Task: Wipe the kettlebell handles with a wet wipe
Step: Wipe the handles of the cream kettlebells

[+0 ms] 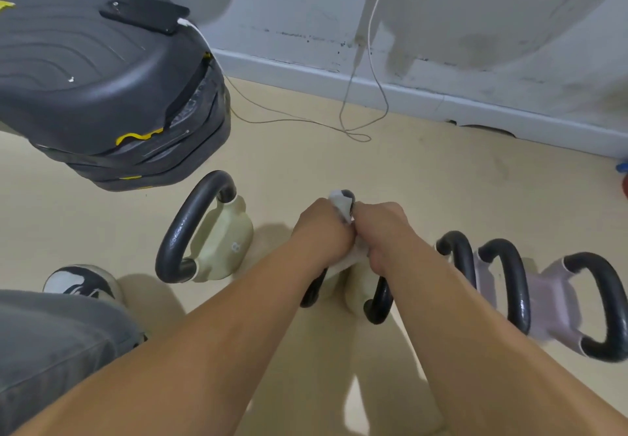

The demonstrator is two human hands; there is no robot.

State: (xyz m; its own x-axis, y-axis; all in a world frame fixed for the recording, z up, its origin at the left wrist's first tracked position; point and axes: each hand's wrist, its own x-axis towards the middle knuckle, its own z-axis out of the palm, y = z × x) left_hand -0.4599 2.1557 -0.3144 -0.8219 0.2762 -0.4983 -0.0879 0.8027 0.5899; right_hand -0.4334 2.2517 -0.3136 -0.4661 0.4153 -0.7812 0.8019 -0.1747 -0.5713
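Observation:
Several kettlebells stand on the beige floor. The middle cream kettlebell [355, 286] has a black handle [380, 301] that is mostly hidden under my hands. My left hand [321, 231] and my right hand [385, 231] sit side by side on top of that handle. Both are curled around a white wet wipe [342, 205] that pokes out above and between them. A second cream kettlebell [226, 241] with a black handle [183, 228] stands to the left. Two lilac kettlebells [489, 277] [557, 303] with black handles stand to the right.
A stack of black step platforms [102, 95] with yellow trim rises at the left, with a phone [144, 12] on top and a white cable [370, 95] trailing over the floor. My shoe [80, 284] and grey trouser knee [51, 343] are at lower left. The wall baseboard [407, 95] runs behind.

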